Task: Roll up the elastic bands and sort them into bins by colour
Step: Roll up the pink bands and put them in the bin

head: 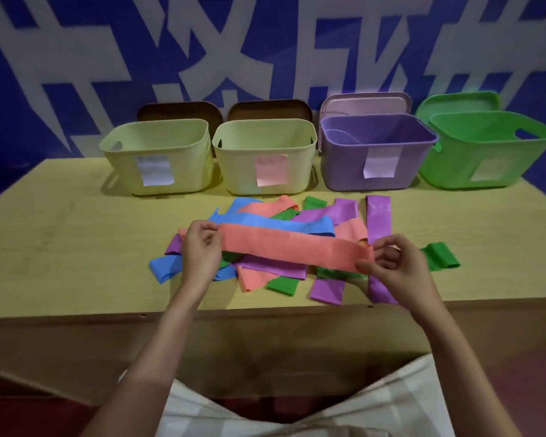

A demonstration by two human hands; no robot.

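A flat, matte salmon band point(292, 249) is stretched level above the pile of bands point(275, 244), its left end pinched by the left hand point(201, 247) and its right end pinched by the right hand point(397, 267). The pile of thin blue, green, purple and salmon strips lies on a pale wood-grain table point(60, 241). Along the far edge stand four smooth plastic bins, two cream point(158, 154) point(265, 154), one purple point(375, 149) and one green point(486, 149), their paper labels too blurred to read, before a blue-and-white wall point(76, 58).
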